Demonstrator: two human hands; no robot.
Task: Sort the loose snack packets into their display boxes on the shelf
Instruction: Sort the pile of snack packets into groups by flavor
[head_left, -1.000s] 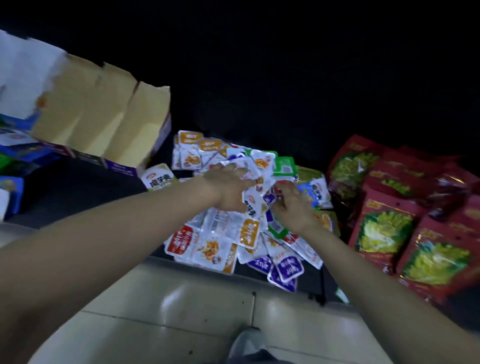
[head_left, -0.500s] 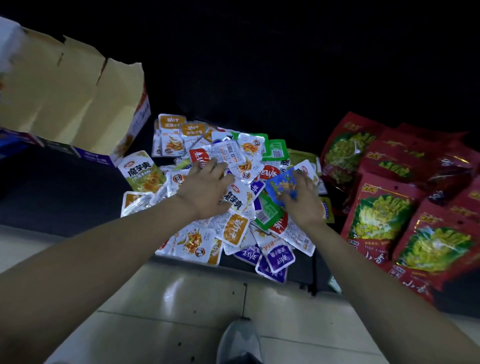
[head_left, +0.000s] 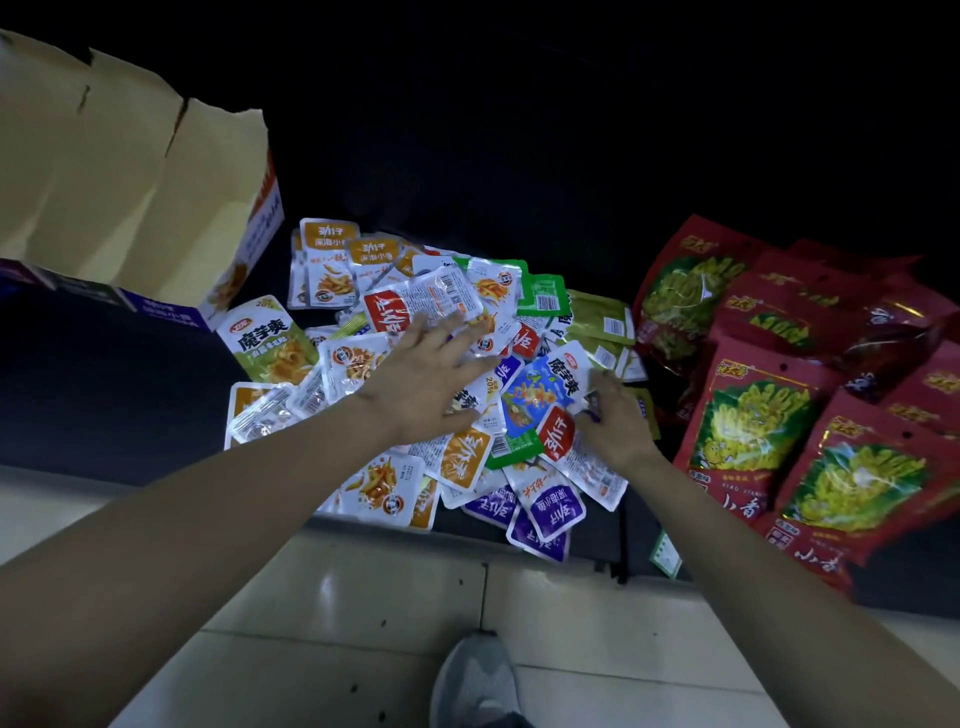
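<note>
Item 1. Shelf (head_left: 130, 374): dark and low, its front edge above the floor tiles (head_left: 363, 597).

Item 2. Display box (head_left: 130, 171): open cardboard with a raised flap, at the shelf's left end. I cannot see its inside.

Item 3. Red bags (head_left: 779, 415): stacked and overlapping at the right end, not part of the loose lot.

Item 4. Pile of snack packets (head_left: 395, 483): mixed orange, purple, green and white, heaped mid-shelf and spilling over the front edge. None appear boxed yet.

Item 5. Left hand (head_left: 426, 389): flat on the pile, fingers straight and fanned, gripping nothing. Against half a second ago I log the fingers as spread wider and reaching further toward the back.

Item 6. Right hand (head_left: 615, 426): fingers curled, pinching the right edge of the blue packet (head_left: 535, 400).

Item 7. Blue packet: a second ago it was buried; now it lies face-up on the heap's right side. I judge one packet is singled out and sorting has barely begun.
</note>
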